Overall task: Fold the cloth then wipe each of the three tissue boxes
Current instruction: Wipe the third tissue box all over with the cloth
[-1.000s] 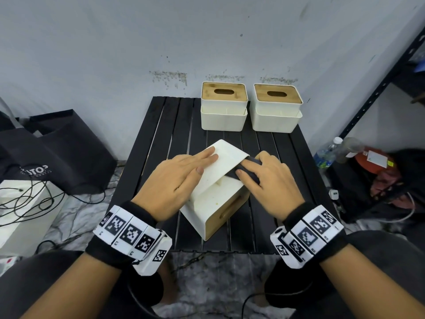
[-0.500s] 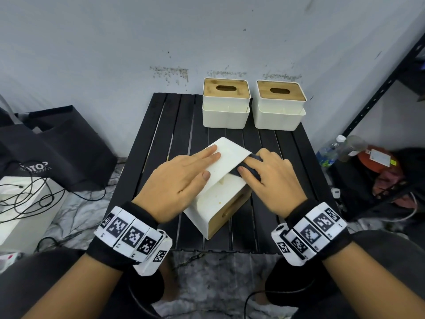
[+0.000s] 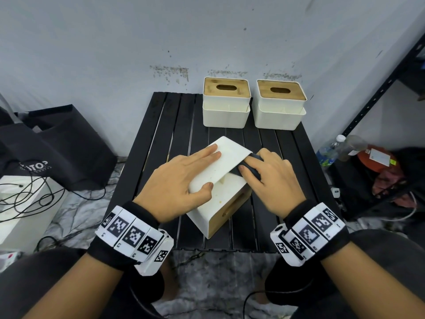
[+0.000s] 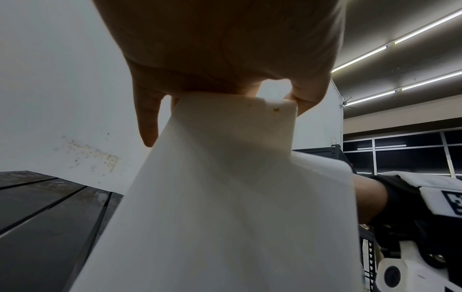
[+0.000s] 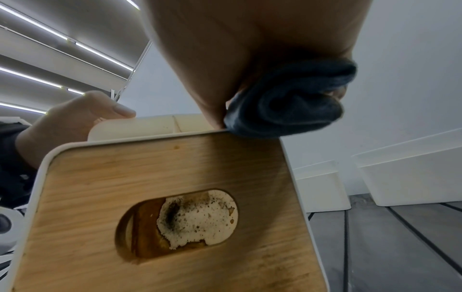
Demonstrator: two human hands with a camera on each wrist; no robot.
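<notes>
One white tissue box [image 3: 220, 196] lies tipped on its side at the middle of the black slatted table [image 3: 161, 139], its wooden slotted lid [image 5: 162, 197] facing the near right. My left hand [image 3: 184, 178] rests flat on the box's upturned white side [image 4: 237, 197], fingers straight, thumb at its edge. My right hand [image 3: 269, 178] grips a bunched dark grey cloth [image 3: 249, 170] and presses it against the box's upper right edge; the cloth [image 5: 287, 102] bulges under the palm. Two more white boxes [image 3: 226, 102] [image 3: 279, 104] stand upright at the table's back.
A wall stands right behind the table. A black bag [image 3: 57, 146] and a white box with cables [image 3: 23, 203] sit on the floor at the left. Bottles [image 3: 331, 148] and a dark metal rack [image 3: 379, 93] are at the right.
Hardly anything differs. My right hand with the cloth has shifted slightly on the box's edge, and my left thumb has slid a little lower. The box stays in place.
</notes>
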